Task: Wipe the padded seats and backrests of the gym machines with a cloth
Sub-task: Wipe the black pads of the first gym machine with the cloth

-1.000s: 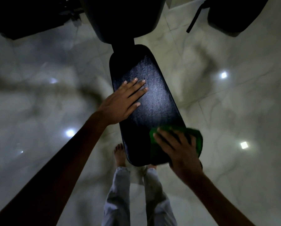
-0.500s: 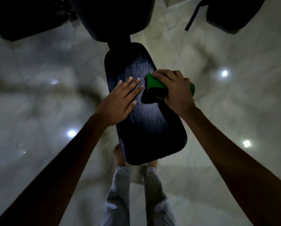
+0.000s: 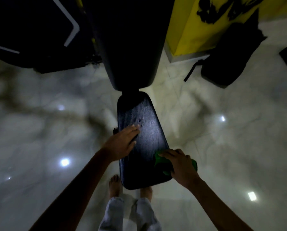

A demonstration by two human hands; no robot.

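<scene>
Sweeping back from the seat's middle, the right hand (image 3: 181, 165) now presses the green cloth (image 3: 161, 162) onto the padded seat (image 3: 147, 135) at its near right edge. The left hand (image 3: 121, 144) stays flat, bracing. Backrest (image 3: 129, 47) looks unwiped yet.

Black, textured padded seat (image 3: 146, 134), narrow and rounded at its near end, above a glossy pale marble-tiled floor (image 3: 222, 147). A crumpled green cloth (image 3: 161, 161) lies on its near right edge, under the right-hand fingers (image 3: 168, 153); left-hand fingers (image 3: 132, 129) rest flat mid-seat.
</scene>
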